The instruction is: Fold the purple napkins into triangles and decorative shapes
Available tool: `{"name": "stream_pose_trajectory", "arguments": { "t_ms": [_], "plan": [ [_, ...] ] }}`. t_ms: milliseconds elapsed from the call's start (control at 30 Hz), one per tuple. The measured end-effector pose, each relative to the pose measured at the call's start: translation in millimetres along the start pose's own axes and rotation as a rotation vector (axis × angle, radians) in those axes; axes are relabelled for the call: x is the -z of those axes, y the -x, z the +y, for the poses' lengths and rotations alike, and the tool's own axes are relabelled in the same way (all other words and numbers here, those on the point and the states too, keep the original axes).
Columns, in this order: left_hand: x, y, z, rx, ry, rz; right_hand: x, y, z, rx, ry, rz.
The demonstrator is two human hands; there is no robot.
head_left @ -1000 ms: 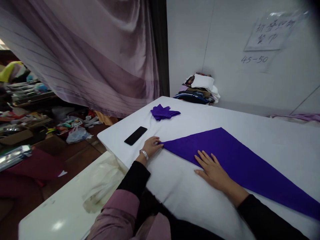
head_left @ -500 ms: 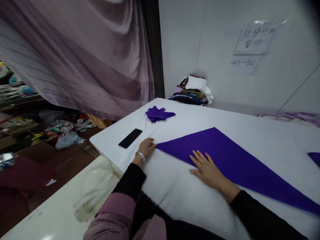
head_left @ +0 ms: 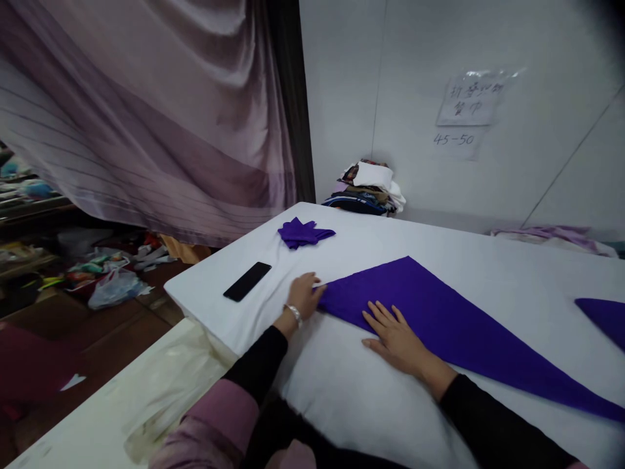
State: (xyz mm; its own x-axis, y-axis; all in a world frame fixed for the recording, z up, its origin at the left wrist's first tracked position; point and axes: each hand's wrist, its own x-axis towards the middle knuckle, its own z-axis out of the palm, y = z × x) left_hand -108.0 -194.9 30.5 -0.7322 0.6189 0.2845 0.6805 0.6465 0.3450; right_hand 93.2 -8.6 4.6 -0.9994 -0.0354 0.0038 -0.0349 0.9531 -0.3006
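Observation:
A purple napkin (head_left: 439, 312), folded into a long triangle, lies across the white-covered table. At its left corner my left hand (head_left: 303, 298) has its fingers closed on the fabric, with a silvery bracelet at the wrist. My right hand (head_left: 394, 335) rests flat near the lower edge, fingers spread over the cloth and thumb on the white cover. Beyond my left hand sits a second purple napkin (head_left: 303, 233), bunched into a pointed shape. Part of another purple cloth (head_left: 605, 319) shows at the right edge.
A black phone (head_left: 248, 281) lies near the left edge of the table (head_left: 205, 280). Folded clothes (head_left: 366, 189) are stacked by the wall beyond the far edge. A curtain (head_left: 219, 130) hangs at the left. A lower pale surface (head_left: 97, 410) adjoins the table at front left.
My left hand has moved inward to the right, bringing the triangle's left corner with it. My right hand stays flat on the cloth. The view has shifted slightly.

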Motion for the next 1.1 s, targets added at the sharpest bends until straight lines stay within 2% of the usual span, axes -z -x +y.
{"name": "stream_pose_trajectory", "arguments": {
  "t_ms": [67, 167, 233, 300, 500, 667, 800, 933, 1033, 1100],
  "plan": [
    [-15.9, 1.1, 36.6, -0.143, 0.021, -0.074, -0.8, -0.2, -0.1, -0.002, 0.004, 0.003],
    [-40.4, 0.4, 78.4, -0.459, 0.057, -0.29, -1.2, -0.3, -0.4, 0.002, 0.014, 0.014],
    [-51.6, -3.5, 90.8, -0.513, 0.051, -0.386, -0.7, -0.3, -0.8, 0.009, 0.019, 0.015],
    [-57.3, -8.7, 92.0, -0.485, 0.035, -0.429, -0.2, -0.4, -1.2, 0.011, 0.022, 0.016],
    [-56.2, -17.5, 66.7, -0.439, -0.008, -0.408, -3.5, -1.1, 0.7, 0.009, 0.01, 0.032],
    [-46.2, -24.5, 31.4, -0.278, -0.145, -0.397, -2.8, -1.5, 0.2, -0.002, -0.029, 0.016],
    [-28.1, -31.5, -9.3, -0.119, -0.224, -0.359, 5.0, -1.2, -3.9, -0.018, -0.066, -0.027],
    [-2.2, -35.6, -47.1, 0.055, -0.313, -0.26, 11.4, -1.6, -7.1, -0.026, -0.075, -0.049],
    [7.1, -38.8, -52.4, 0.114, -0.341, -0.171, 13.1, -2.1, -8.7, -0.025, -0.071, -0.046],
    [1.4, -40.3, -37.4, 0.087, -0.329, -0.135, 13.7, -2.1, -9.6, -0.023, -0.067, -0.039]
  ]
}}
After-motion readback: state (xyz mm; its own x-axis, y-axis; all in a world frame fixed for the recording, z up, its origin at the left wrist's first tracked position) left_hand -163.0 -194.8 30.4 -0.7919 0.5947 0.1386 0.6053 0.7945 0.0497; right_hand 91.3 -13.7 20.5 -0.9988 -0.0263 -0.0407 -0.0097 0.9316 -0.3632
